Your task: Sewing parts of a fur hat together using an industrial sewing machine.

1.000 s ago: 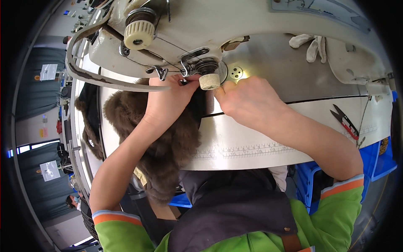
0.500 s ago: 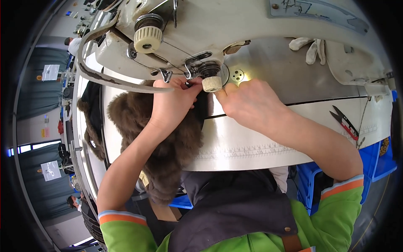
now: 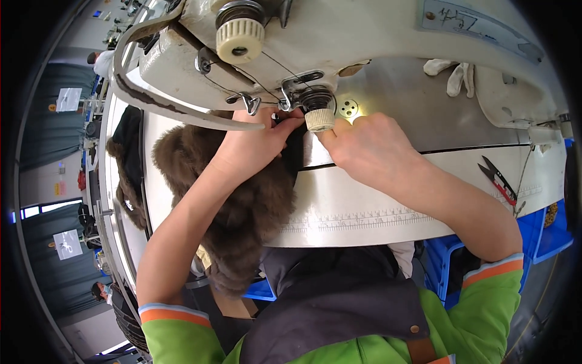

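Note:
A white sewing machine (image 3: 376,30) arches over my hands, its cream tension knob (image 3: 320,119) hiding some fingertips. My left hand (image 3: 251,142) is closed beside the needle area, thumb and forefinger pinched at the dark cloth edge (image 3: 295,145) of a brown fur piece (image 3: 257,209). That piece lies under my left wrist and drapes over the table's front edge. To the right of the knob, my right hand (image 3: 373,145) is closed with its fingers curled down. Its fingertips are partly hidden, so what they grip cannot be made out.
Thread snips (image 3: 499,180) with red handles lie at the right on the white table (image 3: 339,194), which has a printed ruler. White gloves (image 3: 454,76) rest behind, on the metal plate. Another dark, fur-trimmed piece (image 3: 128,170) is at the left. Blue bins (image 3: 445,267) stand below right.
The machine head sits slightly farther right and lower in the picture, as the view has shifted. Both hands keep nearly the same pose, and the fur piece has barely moved.

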`<state>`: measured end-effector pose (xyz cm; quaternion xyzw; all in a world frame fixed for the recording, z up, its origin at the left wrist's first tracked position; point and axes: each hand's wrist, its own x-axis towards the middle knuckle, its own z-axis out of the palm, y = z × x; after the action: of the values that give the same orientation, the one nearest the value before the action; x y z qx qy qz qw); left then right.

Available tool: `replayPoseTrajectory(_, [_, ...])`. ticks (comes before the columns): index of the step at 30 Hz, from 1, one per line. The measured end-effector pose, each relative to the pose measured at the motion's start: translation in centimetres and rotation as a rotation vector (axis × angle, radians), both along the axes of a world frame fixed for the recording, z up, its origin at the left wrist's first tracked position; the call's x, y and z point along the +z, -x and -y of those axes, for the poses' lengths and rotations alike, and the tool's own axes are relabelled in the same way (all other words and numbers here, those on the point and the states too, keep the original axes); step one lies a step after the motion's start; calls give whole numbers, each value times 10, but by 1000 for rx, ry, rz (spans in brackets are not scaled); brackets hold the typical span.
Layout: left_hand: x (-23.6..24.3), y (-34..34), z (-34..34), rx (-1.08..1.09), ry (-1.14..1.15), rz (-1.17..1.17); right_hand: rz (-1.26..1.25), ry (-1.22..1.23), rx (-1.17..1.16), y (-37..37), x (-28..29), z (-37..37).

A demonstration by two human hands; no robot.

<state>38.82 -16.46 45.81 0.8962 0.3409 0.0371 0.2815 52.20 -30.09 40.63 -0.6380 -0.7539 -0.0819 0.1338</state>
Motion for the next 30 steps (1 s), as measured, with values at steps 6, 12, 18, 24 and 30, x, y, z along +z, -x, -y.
replayPoseTrajectory(6, [-12, 9, -2, -148, -184, 96, -12, 16, 2, 1, 4, 1])
replayPoseTrajectory(12, [-19, 10, 0, -173, -227, 231, -4, 26, 17, -2, 7, 0])
replayPoseTrajectory(18, [-19, 11, 14, -60, -140, 155, -42, 54, 7, -6, 3, 4])
replayPoseTrajectory(24, [-11, 17, 22, -182, -241, 132, -141, -2, 37, -12, -7, 3])
replayPoseTrajectory(30, [-11, 17, 30, -102, -236, 94, -212, 45, 27, -16, -6, 4])
